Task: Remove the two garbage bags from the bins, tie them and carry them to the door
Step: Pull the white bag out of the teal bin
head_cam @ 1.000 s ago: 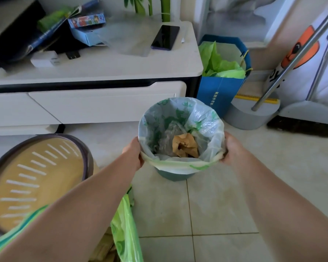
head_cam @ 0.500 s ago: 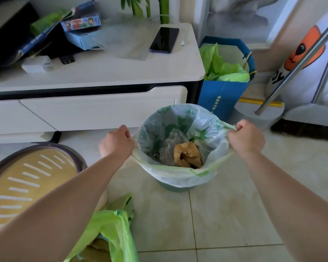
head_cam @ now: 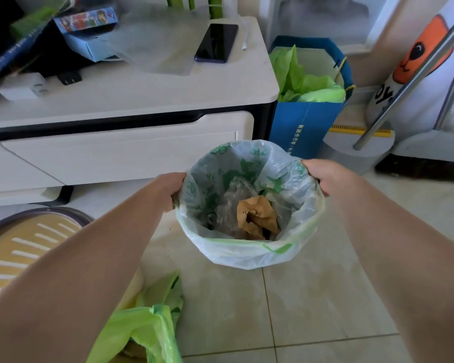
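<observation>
A translucent white garbage bag [head_cam: 249, 254] with green leaf print hangs open in the middle of the view. My left hand [head_cam: 172, 188] grips its left rim and my right hand [head_cam: 325, 176] grips its right rim. Inside lie crumpled brown paper [head_cam: 257, 217] and clear plastic. The bin under the bag is hidden by it. A second, bright green garbage bag [head_cam: 144, 326] lies on the tiled floor at the bottom, partly under my left forearm.
A white low cabinet [head_cam: 131, 150] with a phone [head_cam: 216, 43] and boxes stands behind. A blue paper bag [head_cam: 303, 127] with green tissue sits to its right, beside a broom handle [head_cam: 409, 82] and dustpan. A round yellow stool [head_cam: 24, 247] is at left.
My hands went from the sides of the bin to the bag's rim and have drawn the bag up and wider; the bin below has gone out of sight.
</observation>
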